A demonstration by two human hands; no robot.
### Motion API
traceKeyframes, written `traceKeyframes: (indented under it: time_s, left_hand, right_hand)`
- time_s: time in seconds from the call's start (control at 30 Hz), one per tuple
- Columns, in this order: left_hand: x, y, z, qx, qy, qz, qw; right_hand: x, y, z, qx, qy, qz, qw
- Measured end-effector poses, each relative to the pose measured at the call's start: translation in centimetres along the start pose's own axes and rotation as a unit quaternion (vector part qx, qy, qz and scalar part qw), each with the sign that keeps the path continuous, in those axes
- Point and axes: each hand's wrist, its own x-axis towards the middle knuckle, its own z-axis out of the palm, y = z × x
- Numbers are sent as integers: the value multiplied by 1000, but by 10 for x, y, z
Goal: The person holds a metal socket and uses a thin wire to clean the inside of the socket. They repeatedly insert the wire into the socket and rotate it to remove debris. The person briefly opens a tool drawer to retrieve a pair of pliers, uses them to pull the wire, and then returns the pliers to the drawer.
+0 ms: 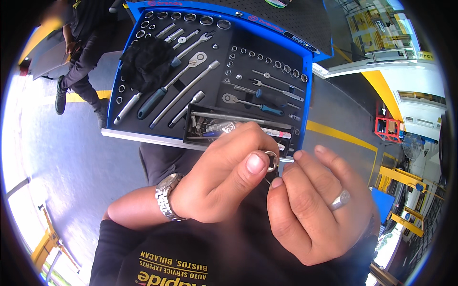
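My left hand (234, 171), with a metal watch (167, 195) on its wrist, is closed around a small shiny metal socket (272, 161). The socket's round open end shows beside the thumb; the rest is hidden in the fingers. Close by on the right, my right hand (315, 205) has thumb and forefinger pinched together, with a ring on one finger. A thin dark sliver (268, 181) shows at its thumb tip, too small to name. Both hands are in front of an open blue tool drawer (309, 90). Below the left hand is a black tray (188, 138) of loose small items.
Dark foam in the drawer holds sockets (206, 20), ratchets (197, 59), a long extension bar (186, 93) and other tools. A black cloth (145, 64) lies on the drawer's left side. Another person (86, 57) is at the upper left. A red stand (387, 128) is at the right.
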Motion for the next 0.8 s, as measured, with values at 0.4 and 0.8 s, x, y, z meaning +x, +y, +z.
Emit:
traceKeyframes:
  time_s: [0.4, 0.8]
  left_hand:
    - [-2, -3, -1, -116, 31, 10, 993]
    - [-8, -1, -6, -100, -17, -36, 994]
  right_hand:
    - [-1, -14, 55, 151, 217, 45, 963]
    - [-6, -21, 61, 263, 225, 59, 936]
